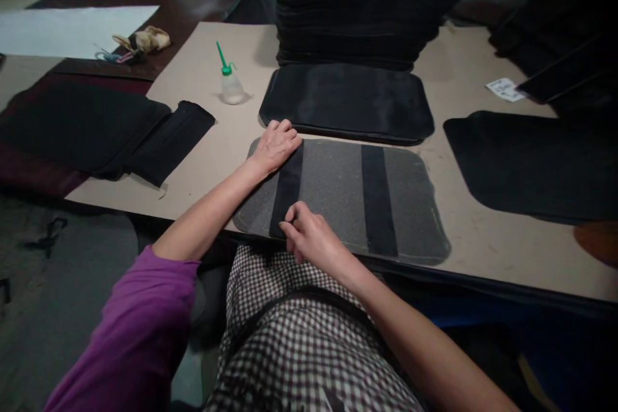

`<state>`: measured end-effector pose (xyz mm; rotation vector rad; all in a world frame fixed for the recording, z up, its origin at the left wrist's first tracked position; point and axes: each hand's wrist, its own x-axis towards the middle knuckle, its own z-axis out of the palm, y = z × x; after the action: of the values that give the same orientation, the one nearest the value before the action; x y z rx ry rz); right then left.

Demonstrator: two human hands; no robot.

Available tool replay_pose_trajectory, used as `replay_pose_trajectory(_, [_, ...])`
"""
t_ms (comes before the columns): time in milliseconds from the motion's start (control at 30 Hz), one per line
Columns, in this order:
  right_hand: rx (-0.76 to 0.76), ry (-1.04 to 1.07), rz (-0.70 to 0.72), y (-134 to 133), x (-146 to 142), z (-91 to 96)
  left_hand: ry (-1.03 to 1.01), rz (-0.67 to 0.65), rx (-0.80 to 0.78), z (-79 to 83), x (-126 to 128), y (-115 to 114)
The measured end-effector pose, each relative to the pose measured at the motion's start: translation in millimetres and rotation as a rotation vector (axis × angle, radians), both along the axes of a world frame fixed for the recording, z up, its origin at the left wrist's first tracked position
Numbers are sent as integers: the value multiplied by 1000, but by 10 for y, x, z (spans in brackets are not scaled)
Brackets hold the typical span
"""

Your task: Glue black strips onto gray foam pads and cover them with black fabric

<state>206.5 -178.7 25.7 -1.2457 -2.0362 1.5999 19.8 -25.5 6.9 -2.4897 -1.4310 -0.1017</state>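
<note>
Head view: on the grey panel point(333, 190) at the front of the table point(193, 164), the left dark strip point(290, 181) looks light and limp to me, best held by its ends, where the left hand point(277, 147) presses flat and the right hand point(309, 232) curls, pinching or not I can't tell.

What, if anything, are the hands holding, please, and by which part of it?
The left hand lies over the far end of the left black strip; the right hand curls at its near end, though whether it grips cannot be told.
</note>
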Motion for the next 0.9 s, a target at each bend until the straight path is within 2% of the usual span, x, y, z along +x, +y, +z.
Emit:
replay_pose_trajectory(133, [123,-184,64,44,-2,17,-34,18,-29,-9,-7,-62])
replay_pose_trajectory(300, [337,-428,151,58,-17,34,-116,106,-35,-28,18,-156])
replay_pose_trajectory(400, [527,-575,179,-37,-23,61,-142,149,-7,-30,37,-201])
replay_pose_trajectory(467, [624,-630,202,-161,-4,71,-142,128,-25,-32,38,-226])
replay_pose_trajectory(600, [755,-541,244,-448,93,-1,-175,108,-50,-98,-13,-216])
replay_pose_trajectory(733, [887,-374,198,-565,276,-83,-276,99,-80,-265,-125,-6])
replay_pose_trajectory(833, [953,-305,88,-523,549,16,-303,129,-49,-348,-178,174])
replay_pose_trajectory(900, [969,-296,-14,-430,836,132,-300,152,-29,-356,-194,249])
